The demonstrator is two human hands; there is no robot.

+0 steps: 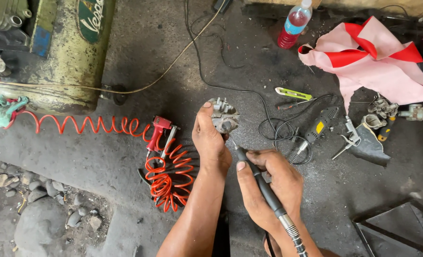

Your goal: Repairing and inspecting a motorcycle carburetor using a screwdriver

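Left hand [210,138] gripping carburetor [223,115], partly hiding it; right hand [268,183] below, closed on rotary tool [259,181], tip hard to see, shaft cut off.

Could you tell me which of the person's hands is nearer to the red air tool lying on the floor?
Left. The left hand, holding a small metal engine part, is just right of the red air tool; the right hand is farther right.

Even, soft daylight — faint shadows, sharp focus, slight wide-angle bending at the edges.
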